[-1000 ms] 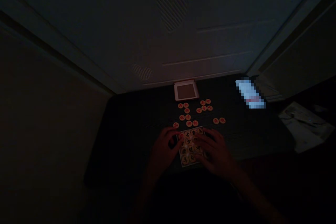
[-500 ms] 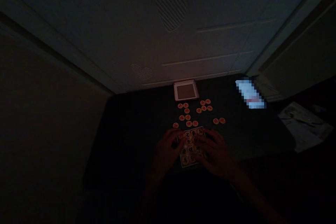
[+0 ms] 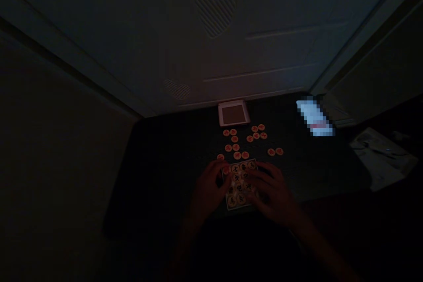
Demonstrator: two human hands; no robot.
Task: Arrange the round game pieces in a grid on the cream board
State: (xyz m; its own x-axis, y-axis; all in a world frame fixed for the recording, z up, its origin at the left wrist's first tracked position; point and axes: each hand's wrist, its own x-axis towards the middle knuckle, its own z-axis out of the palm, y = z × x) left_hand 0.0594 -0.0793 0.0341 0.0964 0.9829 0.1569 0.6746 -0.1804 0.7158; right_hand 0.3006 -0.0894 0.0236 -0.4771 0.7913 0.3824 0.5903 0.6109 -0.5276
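A shallow, light-rimmed box (image 3: 228, 206) lies at the table's near edge, filled with round Chinese chess pieces (image 3: 239, 187) marked in dark characters. At its far left corner is a red-marked chess piece (image 3: 226, 170), with the thumb and index finger of my left hand (image 3: 210, 185) closed about it. From the right, my right hand (image 3: 271, 191) lies over the box with its fingers stretched out and apart, touching the pieces. It covers the box's right side. Several red-marked pieces (image 3: 235, 147) lie loose beyond the box. Dim light blurs the fingertips.
A pale, open lid or tray (image 3: 234, 113) stands at the back against a panel with raised hearts (image 3: 214, 4). Two red pieces (image 3: 275, 152) lie right of the box. A bright, pixelated phone-like shape (image 3: 315, 116) is at the back right, with papers (image 3: 383, 158) beyond the table's right edge.
My left fingers have shifted slightly, so the red piece at the box's corner shows more. My right hand stays nearly where it was. The view is a little darker.
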